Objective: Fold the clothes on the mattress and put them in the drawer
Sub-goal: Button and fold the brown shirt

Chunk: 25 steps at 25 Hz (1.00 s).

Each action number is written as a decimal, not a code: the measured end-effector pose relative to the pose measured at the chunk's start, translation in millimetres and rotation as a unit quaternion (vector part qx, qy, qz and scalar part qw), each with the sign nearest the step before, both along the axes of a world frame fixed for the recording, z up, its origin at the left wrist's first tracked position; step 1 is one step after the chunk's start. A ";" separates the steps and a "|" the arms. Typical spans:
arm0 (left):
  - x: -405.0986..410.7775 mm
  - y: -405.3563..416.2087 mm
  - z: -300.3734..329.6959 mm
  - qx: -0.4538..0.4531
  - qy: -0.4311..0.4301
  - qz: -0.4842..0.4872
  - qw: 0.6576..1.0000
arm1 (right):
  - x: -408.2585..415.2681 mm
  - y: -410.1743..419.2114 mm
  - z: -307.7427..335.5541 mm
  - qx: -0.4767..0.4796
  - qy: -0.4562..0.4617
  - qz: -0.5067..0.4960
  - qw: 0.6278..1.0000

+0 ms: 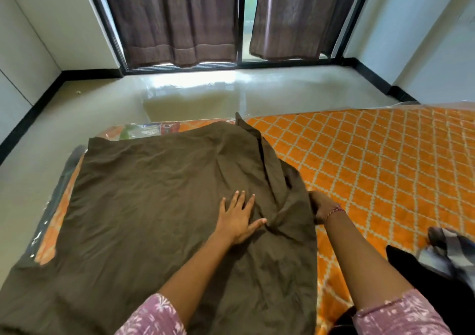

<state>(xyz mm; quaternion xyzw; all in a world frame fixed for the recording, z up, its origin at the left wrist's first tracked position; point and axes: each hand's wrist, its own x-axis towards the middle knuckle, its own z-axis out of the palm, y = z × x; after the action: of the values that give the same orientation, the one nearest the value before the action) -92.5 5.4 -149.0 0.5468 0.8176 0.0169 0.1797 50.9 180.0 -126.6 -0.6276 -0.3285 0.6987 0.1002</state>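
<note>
Fingers (pixel 239 201) of the left hand (pixel 237 219) lie spread, pressing the brown garment (pixel 154 193); just beside them, the right hand (pixel 321 206) pinches its raised edge on the mattress (pixel 385 154).

A large dark brown garment (pixel 159 206) lies spread flat over the left part of the orange lattice-patterned mattress (pixel 385 159), its right edge bunched into a raised fold running toward 12 o'clock. At 4 o'clock sit a black garment (pixel 411 267) and a grey checked one (pixel 452 249) (both crumpled, unfolded).
</note>
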 end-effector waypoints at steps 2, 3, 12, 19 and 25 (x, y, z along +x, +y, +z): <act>5.0 1.1 -15.7 -0.003 0.020 0.000 1.000 | -2.3 1.1 -12.6 -0.030 0.024 0.136 0.990; 7.3 -0.6 -22.5 0.005 0.042 0.001 0.999 | -8.2 -0.1 -17.0 -0.013 0.054 0.159 0.986; 12.2 -5.7 -36.7 0.065 0.099 0.020 0.993 | -17.4 7.9 22.4 0.022 0.296 -0.137 0.945; 43.7 11.7 -6.3 0.196 0.027 0.074 0.978 | 24.9 -9.2 24.0 -0.020 0.217 -0.194 0.956; 70.6 99.6 67.6 0.259 -0.456 0.123 0.843 | 35.1 -0.3 31.1 -0.013 0.262 -0.047 0.964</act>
<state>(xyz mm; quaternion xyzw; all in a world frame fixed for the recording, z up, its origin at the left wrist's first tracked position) -21.9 105.0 -81.4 0.3992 0.6698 0.4974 0.3804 85.9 179.6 -95.4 -0.4383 -0.2520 0.8374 0.2075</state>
